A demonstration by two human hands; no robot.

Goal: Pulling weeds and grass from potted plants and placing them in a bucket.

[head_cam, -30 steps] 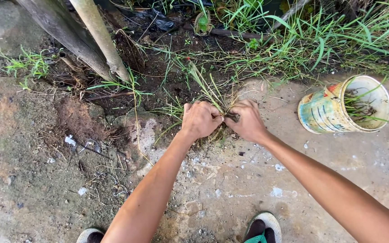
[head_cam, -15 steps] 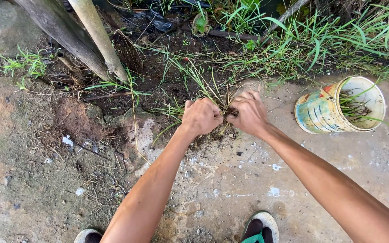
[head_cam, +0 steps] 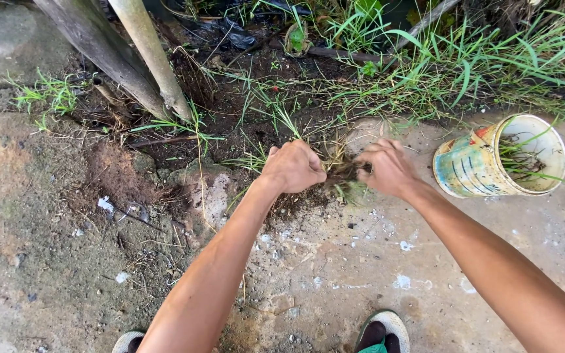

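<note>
Down in the head view, the clump of grass (head_cam: 341, 171) sits just above the middle of the picture, at the line where dark soil (head_cam: 230, 104) meets the concrete floor (head_cam: 335, 274). It is a small tuft with thin green and yellowish blades, and brown roots with earth show at its base. The part between the two hands is blurred, so I cannot tell if the roots are out of the ground.

At about 3 o'clock from the clump lies a round can (head_cam: 498, 157) on its side, with the open mouth to the right. Its wall is pale, with worn blue, yellow and red patches of a label, and some pulled grass lies inside it. At 10 o'clock two grey wooden poles (head_cam: 132, 59) lean across the soil. More green grass (head_cam: 479, 65) grows along the top edge, toward 1 o'clock.

The left hand (head_cam: 292, 167) is closed to a fist and grips the clump from its left side, knuckles up. The right hand (head_cam: 387, 168) is also curled closed, holding the right side of the clump; its fingers are blurred. Both hands touch the same tuft, close together. At 6 o'clock, at the bottom edge, two sandals (head_cam: 380, 330) show on the floor.
</note>
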